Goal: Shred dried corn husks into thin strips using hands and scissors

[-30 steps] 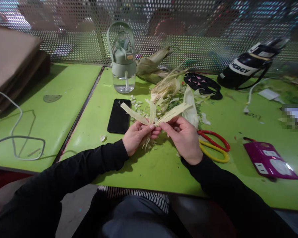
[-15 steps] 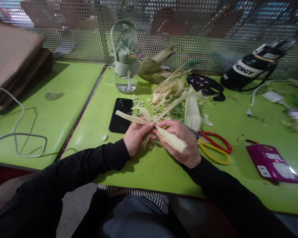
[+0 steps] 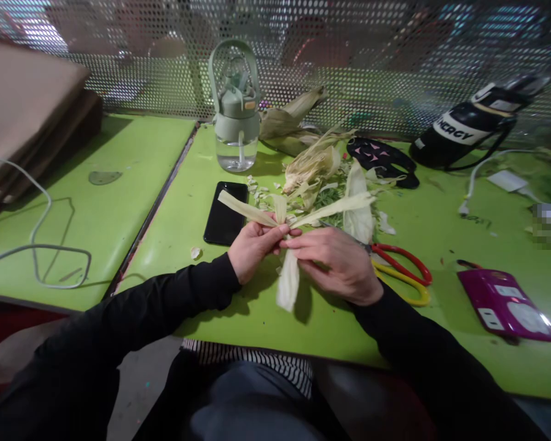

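Pale corn husk strips point(image 3: 333, 208) fan out from one point between my hands, several to the sides and away, one broad strip hanging toward me. My left hand point(image 3: 256, 246) is closed, its thumb pinching the strips where they meet. Fingers of my right hand point(image 3: 335, 260) are closed at the top of the hanging strip. Beyond them lie a bundle of dried husk point(image 3: 310, 168) and a broad loose husk piece point(image 3: 358, 211), with green shreds around. Scissors point(image 3: 406, 263) with red and yellow handles rest beside my right hand, blades partly hidden behind it.
A black phone point(image 3: 224, 214) lies left of the husks. Behind it stands a water bottle point(image 3: 237, 131); a black bottle point(image 3: 463, 131) leans at the back right. There are also a purple power strip point(image 3: 509, 303), cables, brown cardboard point(image 3: 27, 92) and a perforated metal screen point(image 3: 165, 73).
A husk strip has swung from the far side over toward me and now hangs down below my fingers. My right hand moved with it; my left hand keeps its pinch.
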`<action>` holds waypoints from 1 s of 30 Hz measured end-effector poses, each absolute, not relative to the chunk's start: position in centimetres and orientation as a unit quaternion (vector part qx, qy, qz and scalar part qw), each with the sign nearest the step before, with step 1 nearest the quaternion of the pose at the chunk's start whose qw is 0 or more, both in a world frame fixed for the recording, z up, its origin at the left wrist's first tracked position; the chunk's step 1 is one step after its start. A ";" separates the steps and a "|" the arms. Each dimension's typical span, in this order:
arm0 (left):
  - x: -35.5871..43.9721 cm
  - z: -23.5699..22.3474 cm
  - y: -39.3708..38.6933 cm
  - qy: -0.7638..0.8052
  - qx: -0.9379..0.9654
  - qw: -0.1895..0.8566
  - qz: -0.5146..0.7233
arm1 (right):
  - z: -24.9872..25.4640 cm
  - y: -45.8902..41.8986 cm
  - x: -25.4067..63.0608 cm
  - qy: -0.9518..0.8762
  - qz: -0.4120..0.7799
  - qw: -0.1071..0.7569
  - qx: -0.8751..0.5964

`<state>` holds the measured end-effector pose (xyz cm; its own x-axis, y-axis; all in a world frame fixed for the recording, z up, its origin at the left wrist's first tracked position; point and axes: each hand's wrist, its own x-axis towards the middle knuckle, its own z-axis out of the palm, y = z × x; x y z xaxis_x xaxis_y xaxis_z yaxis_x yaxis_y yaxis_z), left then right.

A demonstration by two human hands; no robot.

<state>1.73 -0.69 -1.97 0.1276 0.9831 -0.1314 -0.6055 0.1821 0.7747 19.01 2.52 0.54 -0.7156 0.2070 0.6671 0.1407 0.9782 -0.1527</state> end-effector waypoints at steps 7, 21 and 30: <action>1.7 -2.3 -0.8 0.310 0.277 0.705 0.575 | 0.8 1.9 18.5 -0.944 0.040 0.322 -0.065; 3.2 -2.9 -1.7 0.341 0.358 0.655 0.571 | 0.3 0.6 16.8 -0.883 0.021 0.371 -0.286; 2.3 -1.3 -1.4 0.329 0.225 0.720 0.568 | 0.4 0.3 17.7 -0.835 0.192 0.412 -0.312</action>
